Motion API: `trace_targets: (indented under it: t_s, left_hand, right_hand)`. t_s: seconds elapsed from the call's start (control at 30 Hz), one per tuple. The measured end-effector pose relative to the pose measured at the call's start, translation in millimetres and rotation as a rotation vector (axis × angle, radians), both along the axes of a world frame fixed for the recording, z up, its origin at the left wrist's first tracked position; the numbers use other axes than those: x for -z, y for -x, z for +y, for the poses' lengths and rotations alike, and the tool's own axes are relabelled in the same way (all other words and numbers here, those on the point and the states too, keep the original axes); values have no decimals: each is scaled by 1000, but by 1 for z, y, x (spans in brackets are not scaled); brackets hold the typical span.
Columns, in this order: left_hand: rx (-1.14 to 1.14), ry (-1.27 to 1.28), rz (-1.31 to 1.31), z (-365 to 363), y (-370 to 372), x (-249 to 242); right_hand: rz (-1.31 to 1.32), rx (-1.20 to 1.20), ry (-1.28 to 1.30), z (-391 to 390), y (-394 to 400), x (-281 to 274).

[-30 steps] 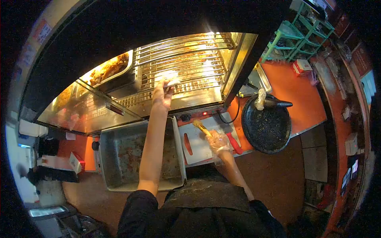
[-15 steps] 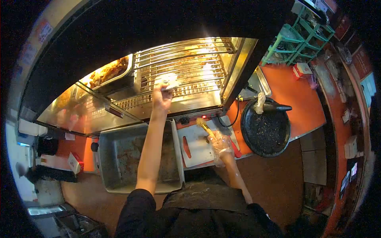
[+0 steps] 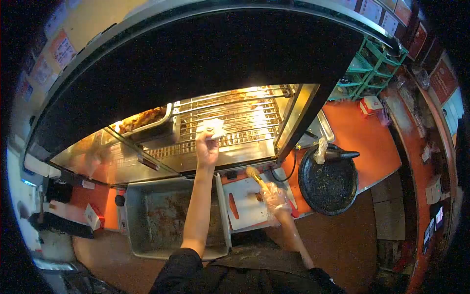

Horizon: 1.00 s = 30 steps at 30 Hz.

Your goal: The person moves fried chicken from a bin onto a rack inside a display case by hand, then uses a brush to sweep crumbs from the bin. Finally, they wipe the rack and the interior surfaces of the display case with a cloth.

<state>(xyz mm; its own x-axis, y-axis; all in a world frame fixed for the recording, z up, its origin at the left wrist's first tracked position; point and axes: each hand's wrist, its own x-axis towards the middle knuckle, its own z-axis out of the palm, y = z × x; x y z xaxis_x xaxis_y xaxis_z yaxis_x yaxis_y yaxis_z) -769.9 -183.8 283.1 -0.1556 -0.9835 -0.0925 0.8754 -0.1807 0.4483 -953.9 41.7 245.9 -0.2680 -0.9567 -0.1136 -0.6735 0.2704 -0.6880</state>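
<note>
My left hand [image 3: 207, 147] is bare and reaches into the lit opening of a warming cabinet. Its fingers are closed on a crumpled white cloth or paper towel [image 3: 216, 127], held at the wire racks [image 3: 235, 115]. A clear plastic glove covers my right hand [image 3: 277, 200], which grips a yellow brush-like tool [image 3: 259, 181] with a tan, rounded end pointing up and away from me. Below that hand lies a white cutting board [image 3: 242, 208] with a red handle slot. Something red, partly hidden, shows beside the right hand.
A deep grey tub [image 3: 147, 240] stands below the cabinet. Browned food sits in a metal tray [image 3: 169, 115] inside. To the right, a black round pan [image 3: 325, 188] rests near the orange counter's [image 3: 374, 139] edge. Green baskets [image 3: 367, 71] and a red-and-white box [image 3: 371, 106] stand farther back.
The view has tilted up, so the cabinet and counter sit lower in the frame. Both hands keep their grips; the left stays at the racks, the right over the cutting board.
</note>
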Motion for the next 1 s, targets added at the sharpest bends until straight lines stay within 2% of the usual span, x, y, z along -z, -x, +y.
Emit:
trace_targets:
  t_s: [0.07,0.1,0.17,0.27,0.33,0.37,0.47,0.5,0.6,0.67,0.7,0.8,0.9,1.0]
  left_hand:
    - [-24,-53,11,2,2,-5]
    - [57,65,85,1,-1,-2]
    - [17,61,83,3,1,-4]
    - [30,103,97,5,2,-6]
    - [18,142,132,7,4,-7]
    - [-11,94,76,9,4,-9]
    - [-66,-21,-64,11,2,-5]
    - [-71,-34,-85,7,0,2]
    - [-96,-136,-247,7,1,-3]
    - [-103,-174,-311,5,0,1]
    - [-92,-200,-299,1,0,1]
    - [-26,-160,-311,6,0,-16]
    - [0,-106,-210,3,-5,-13]
    - [9,-94,-152,0,-7,-2]
  right_hand:
    - [125,-50,111,-2,-1,10]
    - [136,-82,123,-2,0,12]
    - [203,-76,123,-3,-1,13]
    - [36,-42,50,-4,1,23]
    - [109,-82,125,-4,1,17]
    - [144,-99,159,-3,0,13]
    - [88,-1,37,-5,-3,19]
    - [188,-108,190,-5,-2,19]
    - [-15,3,-6,-6,-8,10]
    - [114,-45,94,-6,-10,12]
    - [180,-66,143,-6,-10,12]
    - [57,-3,159,-3,-12,3]
    - [172,-89,294,-3,-9,24]
    - [75,-38,208,-2,-10,1]
